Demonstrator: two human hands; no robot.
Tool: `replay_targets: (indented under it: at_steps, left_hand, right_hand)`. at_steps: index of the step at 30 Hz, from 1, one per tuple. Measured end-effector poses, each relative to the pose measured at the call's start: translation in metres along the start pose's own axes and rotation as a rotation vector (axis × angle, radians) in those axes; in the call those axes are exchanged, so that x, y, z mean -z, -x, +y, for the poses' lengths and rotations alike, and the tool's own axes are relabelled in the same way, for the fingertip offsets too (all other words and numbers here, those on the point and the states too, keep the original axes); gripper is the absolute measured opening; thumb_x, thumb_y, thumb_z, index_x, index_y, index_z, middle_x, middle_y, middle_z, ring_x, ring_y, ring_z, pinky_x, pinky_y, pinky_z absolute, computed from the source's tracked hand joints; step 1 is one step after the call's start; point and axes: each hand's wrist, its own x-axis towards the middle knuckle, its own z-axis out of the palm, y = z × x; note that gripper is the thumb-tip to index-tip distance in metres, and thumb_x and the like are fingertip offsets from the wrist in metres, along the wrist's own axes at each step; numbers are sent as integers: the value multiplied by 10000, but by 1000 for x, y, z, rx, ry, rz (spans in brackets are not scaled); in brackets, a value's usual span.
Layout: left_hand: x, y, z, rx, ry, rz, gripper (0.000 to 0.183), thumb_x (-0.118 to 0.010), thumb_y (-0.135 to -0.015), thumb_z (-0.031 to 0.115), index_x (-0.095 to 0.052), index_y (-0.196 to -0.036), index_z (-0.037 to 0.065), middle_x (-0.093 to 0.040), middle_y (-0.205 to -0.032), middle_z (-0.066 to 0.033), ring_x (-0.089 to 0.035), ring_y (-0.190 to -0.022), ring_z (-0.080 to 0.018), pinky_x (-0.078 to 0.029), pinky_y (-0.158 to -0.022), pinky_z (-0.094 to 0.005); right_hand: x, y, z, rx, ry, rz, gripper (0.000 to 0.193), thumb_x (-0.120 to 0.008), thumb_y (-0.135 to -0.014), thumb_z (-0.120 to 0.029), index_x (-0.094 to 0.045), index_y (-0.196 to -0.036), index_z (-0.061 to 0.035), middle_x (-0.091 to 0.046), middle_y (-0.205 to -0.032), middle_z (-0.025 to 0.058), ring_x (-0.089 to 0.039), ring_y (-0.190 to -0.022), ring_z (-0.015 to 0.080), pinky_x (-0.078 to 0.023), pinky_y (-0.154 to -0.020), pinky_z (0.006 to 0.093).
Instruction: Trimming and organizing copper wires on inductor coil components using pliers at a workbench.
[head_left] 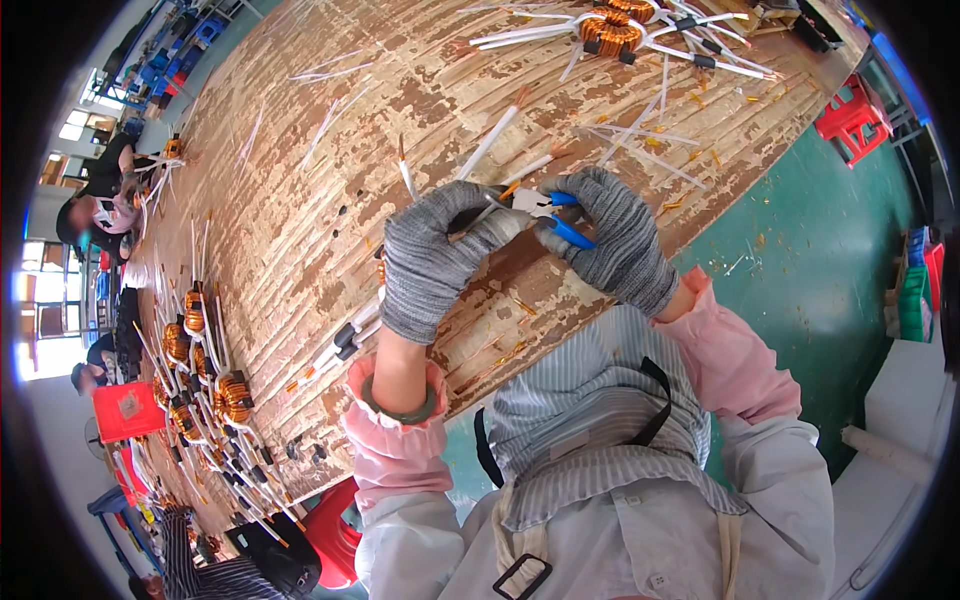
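Note:
Both my hands wear grey knit gloves and are close together above the worn wooden table. My left hand [432, 258] is closed, pinching a white-sleeved wire [484, 212] with a copper-coloured end [510, 189]. Blue-handled pliers [572, 232] sit in my right hand [618, 238], its fingers wrapped round the handles. Their pale metal head lies right by the wire end; whether the jaws touch it I cannot tell. Beside my left wrist, white sleeved leads with black bands [347, 338] stick out, and a sliver of copper coil shows. The rest of that coil is hidden behind the hand.
Copper-wound ring coils [612, 36] with white leads lie at the far right. Many more coils [234, 397] crowd the left edge. Offcuts [645, 135] are strewn over the worn tabletop [290, 160]. A red stool [853, 120] stands on the green floor; other people [105, 205] are at left.

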Motion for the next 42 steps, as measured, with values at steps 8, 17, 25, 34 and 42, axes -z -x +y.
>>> replay_targets:
  at_steps: [8, 17, 25, 34, 42]
  left_hand:
    - [-2, 1, 7, 43, -83, 25, 199, -760, -729, 185, -662, -814, 33, -579, -660, 19, -490, -615, -51, -418, -573, -203]
    - [-5, 0, 3, -21, 20, -25, 176, -707, -772, 113, -648, -918, 35, -624, -782, -4, -575, -733, -76, -465, -687, -221]
    - [5, 1, -7, -130, 98, -129, 214, -607, -832, 38, -625, -1045, 26, -628, -894, -87, -601, -823, -158, -475, -753, -269]
    - [8, -4, 5, -325, -136, -192, 215, -589, -816, 31, -643, -1024, 35, -613, -939, -108, -584, -848, -210, -453, -774, -283]
    - [15, 12, 23, -304, 12, 487, 625, -767, -716, 200, -483, -1225, -23, -565, -1119, -122, -551, -1000, -217, -448, -882, -345]
  right_hand:
    - [-8, 10, -2, -198, -336, 97, 378, -715, -745, -294, -580, -1014, -65, -560, -799, 33, -572, -667, 141, -470, -611, 277]
    - [65, -1, 9, -434, -703, 309, 294, -589, -870, -240, -553, -1078, -35, -563, -809, 21, -499, -673, 77, -414, -601, 213]
    - [39, 6, 12, -269, -433, 22, 304, -624, -844, -181, -530, -1093, -34, -563, -883, -2, -507, -738, 79, -437, -680, 221]
    - [59, -3, 37, -551, -1216, -36, 416, -593, -861, -326, -526, -1126, -12, -577, -845, 66, -573, -770, 153, -502, -718, 327]
    - [54, 2, 80, -442, -1668, 49, 354, -473, -925, -268, -495, -1111, 33, -604, -864, 93, -603, -799, 216, -509, -774, 431]
